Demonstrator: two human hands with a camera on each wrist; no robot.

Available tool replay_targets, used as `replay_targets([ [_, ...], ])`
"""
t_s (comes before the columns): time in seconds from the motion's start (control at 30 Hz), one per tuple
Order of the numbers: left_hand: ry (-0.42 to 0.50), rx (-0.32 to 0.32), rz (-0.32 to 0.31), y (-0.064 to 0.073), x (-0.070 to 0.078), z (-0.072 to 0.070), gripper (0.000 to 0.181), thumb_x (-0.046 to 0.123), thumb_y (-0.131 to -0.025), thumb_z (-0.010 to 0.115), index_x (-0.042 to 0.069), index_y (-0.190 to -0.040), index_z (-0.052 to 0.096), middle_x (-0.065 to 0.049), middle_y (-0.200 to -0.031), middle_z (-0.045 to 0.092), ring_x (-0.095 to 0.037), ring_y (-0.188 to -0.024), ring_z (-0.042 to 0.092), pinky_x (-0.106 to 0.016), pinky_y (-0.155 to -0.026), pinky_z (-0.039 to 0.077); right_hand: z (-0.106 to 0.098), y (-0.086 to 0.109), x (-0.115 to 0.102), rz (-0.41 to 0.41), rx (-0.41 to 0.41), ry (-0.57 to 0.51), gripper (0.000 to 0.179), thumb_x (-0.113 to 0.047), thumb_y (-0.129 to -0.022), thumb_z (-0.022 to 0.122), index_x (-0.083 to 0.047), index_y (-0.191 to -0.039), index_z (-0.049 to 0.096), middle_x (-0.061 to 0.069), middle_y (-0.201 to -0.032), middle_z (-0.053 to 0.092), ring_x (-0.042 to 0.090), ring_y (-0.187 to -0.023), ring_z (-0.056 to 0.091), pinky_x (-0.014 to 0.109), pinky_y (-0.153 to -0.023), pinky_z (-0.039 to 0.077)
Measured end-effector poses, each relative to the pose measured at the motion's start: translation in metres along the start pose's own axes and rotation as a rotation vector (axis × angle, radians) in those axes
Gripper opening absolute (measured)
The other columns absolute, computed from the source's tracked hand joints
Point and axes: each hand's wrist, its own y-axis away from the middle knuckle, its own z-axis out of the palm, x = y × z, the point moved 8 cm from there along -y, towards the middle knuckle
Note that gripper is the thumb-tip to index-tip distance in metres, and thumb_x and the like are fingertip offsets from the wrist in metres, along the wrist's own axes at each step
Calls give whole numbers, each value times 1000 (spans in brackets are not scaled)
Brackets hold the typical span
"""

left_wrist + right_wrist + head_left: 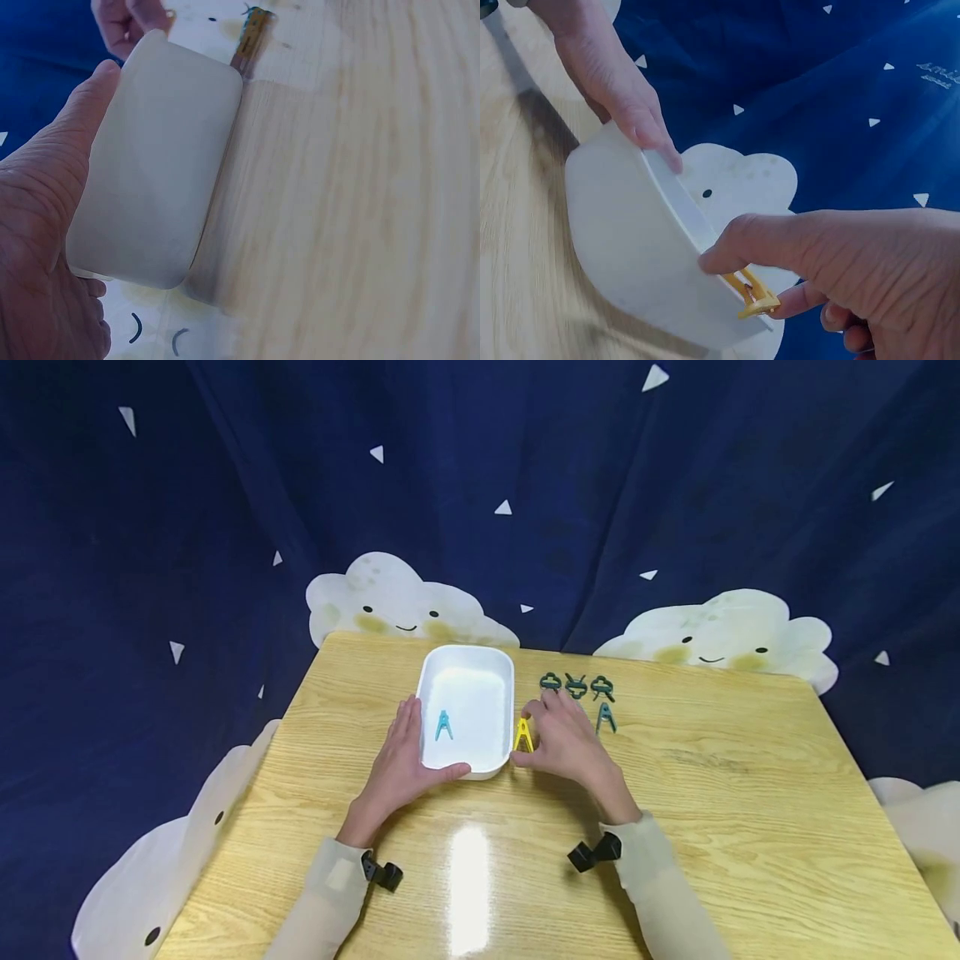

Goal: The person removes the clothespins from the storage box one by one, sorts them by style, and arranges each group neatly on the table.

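Observation:
A white tray (465, 681) stands near the back of the wooden table. My left hand (401, 764) holds its near left corner, fingers along the left side and thumb at the front rim. Inside the tray lies a light blue clothespin (444, 725). Just beside the right rim, my right hand (562, 739) pinches a yellow clothespin (523, 737) between thumb and index finger. The right wrist view shows the yellow clothespin (754, 292) close to the rim, the thumb covering one end.
Behind the right hand several dark green clips (576, 686) lie in a row on the table (720, 777). A teal clothespin (606, 718) is in front of them, close to the knuckles. A dark blue curtain (480, 485) with clouds and triangles hangs past the table's back edge.

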Motion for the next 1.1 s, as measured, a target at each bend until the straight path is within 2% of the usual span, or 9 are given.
replay_targets([
  [0.3, -6, 2, 4, -1, 1, 0, 145, 85, -71, 74, 4, -168, 3, -14, -175, 6, -30, -162, 3, -53, -129, 15, 10, 14, 34, 69, -71, 6, 65, -49, -70, 89, -6, -116, 70, 8, -104, 62, 28, -93, 46, 39, -81, 40],
  [0.7, -11, 0, 9, -1, 1, 1, 146, 85, -70, 75, 3, -167, 4, -17, -175, 8, -33, -162, 4, -56, -128, 17, 16, 28, 74, 134, -124, 2, 64, -47, -70, 94, -6, -114, 73, 8, -97, 61, 30, -95, 50, 43, -84, 41],
  [0.9, -15, 4, 11, -1, 1, 1, 146, 84, -70, 76, 4, -168, 3, -17, -175, 7, -35, -161, 5, -57, -128, 16, 20, 36, 94, 179, -165, 0, 65, -47, -69, 94, -7, -116, 74, 6, -93, 57, 30, -90, 45, 39, -77, 36],
  [1.1, -5, 20, 13, 0, 2, -1, 146, 82, -68, 79, 4, -167, 5, -17, -175, 9, -34, -161, 6, -58, -127, 19, 23, 40, 103, 196, -191, -4, 67, -48, -69, 94, -6, -117, 75, 5, -91, 55, 28, -85, 42, 37, -73, 32],
])
